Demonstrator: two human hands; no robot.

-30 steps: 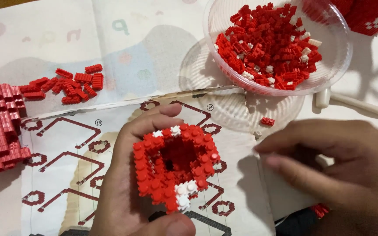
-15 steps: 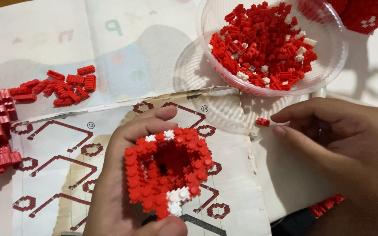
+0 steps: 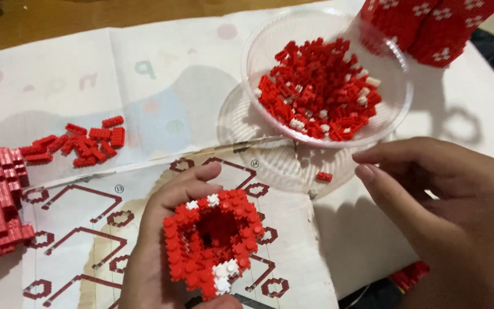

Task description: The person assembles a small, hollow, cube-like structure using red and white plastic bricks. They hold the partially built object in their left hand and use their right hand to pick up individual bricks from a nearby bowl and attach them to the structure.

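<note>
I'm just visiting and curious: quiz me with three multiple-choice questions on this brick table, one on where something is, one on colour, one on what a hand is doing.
1. Where does the loose brick nearest the right hand lie?
A. inside the bowl
B. on the clear lid under the bowl
C. on the wooden table

2. Which colours has the model in the left hand?
A. red and white
B. blue and yellow
C. all green

3. What is the left hand doing?
A. lying flat
B. holding the model
C. reaching into the bowl

Answers: 1 B, it sits on the lid below the bowl's rim. 2 A, red bricks with white patches. 3 B, fingers wrap the model.
</note>
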